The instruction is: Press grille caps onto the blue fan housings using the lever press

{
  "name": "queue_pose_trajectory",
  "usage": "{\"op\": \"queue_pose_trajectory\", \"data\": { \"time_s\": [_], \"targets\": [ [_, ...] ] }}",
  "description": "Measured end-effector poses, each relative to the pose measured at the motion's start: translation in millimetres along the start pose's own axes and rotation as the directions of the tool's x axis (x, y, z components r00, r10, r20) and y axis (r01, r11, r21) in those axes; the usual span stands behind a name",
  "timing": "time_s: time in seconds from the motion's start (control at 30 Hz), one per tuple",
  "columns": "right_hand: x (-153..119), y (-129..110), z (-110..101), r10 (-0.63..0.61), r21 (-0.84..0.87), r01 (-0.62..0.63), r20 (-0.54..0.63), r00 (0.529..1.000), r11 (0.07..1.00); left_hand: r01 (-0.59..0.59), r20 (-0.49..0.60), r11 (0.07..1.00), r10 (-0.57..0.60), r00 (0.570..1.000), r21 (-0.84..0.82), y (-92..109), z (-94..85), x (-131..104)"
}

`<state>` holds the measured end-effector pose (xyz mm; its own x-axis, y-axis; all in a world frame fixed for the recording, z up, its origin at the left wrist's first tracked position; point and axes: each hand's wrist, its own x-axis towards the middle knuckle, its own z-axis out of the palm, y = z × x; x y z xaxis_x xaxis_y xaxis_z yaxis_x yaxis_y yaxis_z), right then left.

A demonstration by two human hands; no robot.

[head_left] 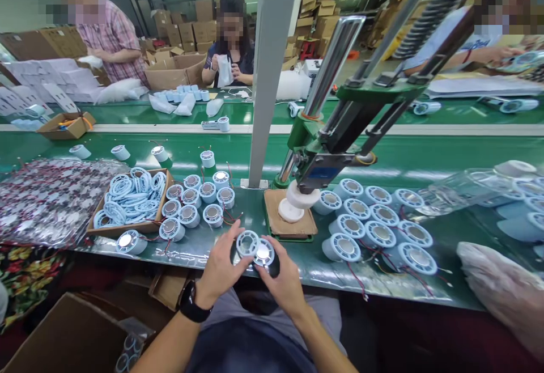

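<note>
Between thumb and fingers, my left hand grips a light blue slotted ring. Close beside it, my right hand holds a light blue round motor housing with a silver disc in its top. The ring's edge overlaps or meets the housing's edge; I cannot tell whether they touch. Just beyond my hands stands a hand press. Its white round head hangs over a white round seat on a brown board.
Left of my hands, a cardboard box holds many blue rings, with several wired housings beside it. More housings crowd the right. A grey post rises behind. Plastic bag at far right; co-workers work across the bench.
</note>
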<state>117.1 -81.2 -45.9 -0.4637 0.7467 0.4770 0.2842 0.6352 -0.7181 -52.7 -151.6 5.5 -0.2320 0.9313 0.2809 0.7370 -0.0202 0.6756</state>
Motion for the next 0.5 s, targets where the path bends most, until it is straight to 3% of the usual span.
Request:
{"op": "queue_pose_trajectory", "data": {
  "time_s": [0.1,0.2,0.33,0.5],
  "targets": [
    [3,0,12,0.013,0.043,-0.013,0.009,1.0,0.999,-0.163,0.118,0.986,0.158,0.98,0.043,12,-3.9,7],
    [5,1,15,0.029,0.086,-0.031,0.019,0.999,0.996,-0.187,0.158,0.98,0.175,0.972,0.064,17,-4.8,11],
    [6,0,13,0.043,0.136,-0.05,0.049,0.998,0.99,-0.138,0.145,0.99,0.135,0.98,0.015,19,-3.2,10],
    [3,2,19,0.016,0.07,-0.02,0.064,0.998,0.997,0.052,0.089,0.992,-0.041,0.995,-0.118,21,8.9,2]
  ]
}}
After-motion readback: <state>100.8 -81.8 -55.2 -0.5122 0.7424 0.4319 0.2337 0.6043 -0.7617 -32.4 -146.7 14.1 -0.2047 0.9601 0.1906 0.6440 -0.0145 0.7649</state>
